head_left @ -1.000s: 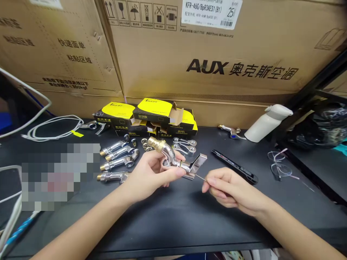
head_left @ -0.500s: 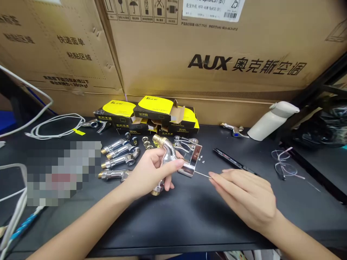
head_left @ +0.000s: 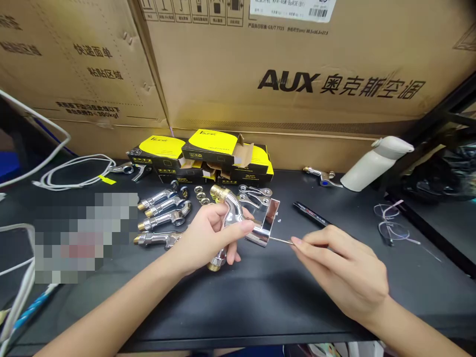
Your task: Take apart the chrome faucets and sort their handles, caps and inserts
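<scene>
My left hand (head_left: pixel 213 235) is wrapped round a chrome faucet (head_left: pixel 233 207), its brass-threaded end pointing up and away. A shiny chrome lever handle (head_left: pixel 270 218) with a flat plate sits at the right side of the faucet. In a pinch, my right hand (head_left: pixel 340 263) holds a thin metal rod (head_left: pixel 280 240), and the rod's far end meets the handle's round base. Its near end is hidden in my fingers. Behind the faucet lie loose chrome levers (head_left: pixel 255 191) and brass nuts (head_left: pixel 199 189). Several faucet bodies (head_left: pixel 163 218) rest left of my left hand.
Yellow and black boxes (head_left: pixel 211 141) are stacked at the back before large cartons (head_left: pixel 297 44). A marker (head_left: pixel 310 213), glasses (head_left: pixel 390 223), a white bottle (head_left: pixel 375 163) and another faucet (head_left: pixel 322 176) lie to the right. White cables (head_left: pixel 74 171) and a pixelated area are at left.
The faucet and lever handle have shifted very slightly right, and my right hand has moved a little right with the rod. Both grips stay the same.
</scene>
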### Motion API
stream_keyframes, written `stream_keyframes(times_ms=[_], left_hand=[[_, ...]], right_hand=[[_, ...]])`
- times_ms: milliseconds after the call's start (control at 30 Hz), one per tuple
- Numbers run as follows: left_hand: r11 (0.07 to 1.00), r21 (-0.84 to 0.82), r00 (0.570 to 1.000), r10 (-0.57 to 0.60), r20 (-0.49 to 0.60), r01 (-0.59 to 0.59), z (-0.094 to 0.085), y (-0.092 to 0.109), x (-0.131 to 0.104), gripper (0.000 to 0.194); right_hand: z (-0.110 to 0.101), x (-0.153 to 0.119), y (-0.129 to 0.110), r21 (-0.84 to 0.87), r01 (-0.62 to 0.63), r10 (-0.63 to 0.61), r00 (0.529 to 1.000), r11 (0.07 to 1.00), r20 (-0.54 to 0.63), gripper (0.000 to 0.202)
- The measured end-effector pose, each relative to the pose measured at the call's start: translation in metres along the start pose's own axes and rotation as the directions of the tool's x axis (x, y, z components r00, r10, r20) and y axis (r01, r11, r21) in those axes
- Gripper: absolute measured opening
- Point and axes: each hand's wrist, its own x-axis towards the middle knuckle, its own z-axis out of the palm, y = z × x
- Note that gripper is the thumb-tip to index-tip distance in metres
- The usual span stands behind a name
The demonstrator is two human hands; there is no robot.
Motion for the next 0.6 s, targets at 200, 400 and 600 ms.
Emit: stream_keyframes(times_ms=[200,400,600], left_hand=[[1.000,-0.024,1.000,-0.020,0.012,0.020,-0.0005,-0.0030,0.0013,0.019],[0.998,-0.057,0.999,-0.033,0.032,0.035,-0.0017,-0.0046,0.0006,0.023],[0.996,-0.071,0.998,-0.049,0.042,0.052,-0.0006,-0.0043,0.0011,0.022]], right_hand=[[0.0013,-0.0042,0.0004,-0.039,-0.017,0.015,0.999,0.999,-0.041,0.015],[0.0011,-0.0046,-0.0002,-0.009,-0.027,0.027,0.998,1.000,-0.055,0.018],[0.0012,-0.0036,-0.0003,-0.012,-0.028,0.027,0.998,1.000,-0.055,0.019]])
